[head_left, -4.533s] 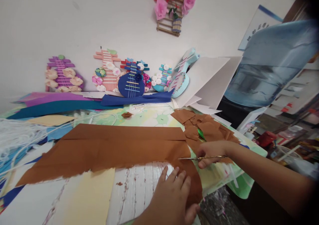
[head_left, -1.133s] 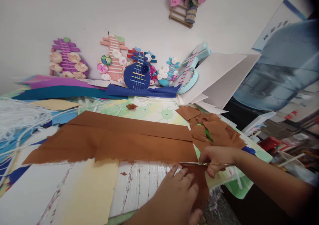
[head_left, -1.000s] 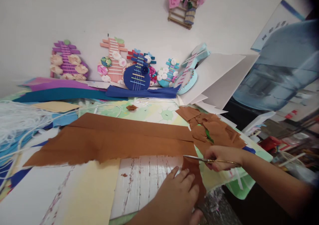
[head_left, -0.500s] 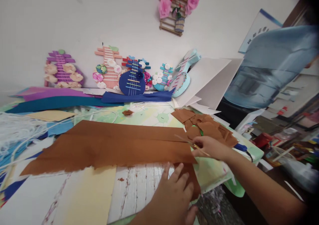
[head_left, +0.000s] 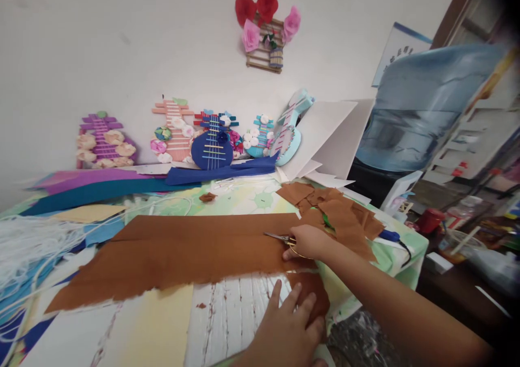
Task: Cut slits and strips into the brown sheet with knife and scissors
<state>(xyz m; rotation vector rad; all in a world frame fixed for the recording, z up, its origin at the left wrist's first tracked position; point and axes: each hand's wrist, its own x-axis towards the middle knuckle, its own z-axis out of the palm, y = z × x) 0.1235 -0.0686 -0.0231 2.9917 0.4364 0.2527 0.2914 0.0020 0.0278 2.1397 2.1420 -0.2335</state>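
A wide brown paper sheet [head_left: 174, 253] lies across the table, its lower edge ragged. My right hand [head_left: 311, 242] grips gold-handled scissors [head_left: 284, 238], whose blades point left over the sheet's right part. Below it, my left hand [head_left: 286, 323] rests with fingers spread on a white board [head_left: 231, 313] streaked with brown lines, and touches a brown piece [head_left: 314, 296] at the board's right end. Its fingers hold nothing.
Brown scraps [head_left: 345, 215] are heaped at the right, near a blue-handled tool [head_left: 389, 235]. White cord [head_left: 28, 253] tangles at the left. Paper instruments [head_left: 212, 145] lean on the wall behind coloured paper. A water bottle [head_left: 418, 112] stands at the right.
My right hand has moved left over the sheet with the scissors. A brown piece now lies over the scraps at the right. The camera view has shifted slightly.
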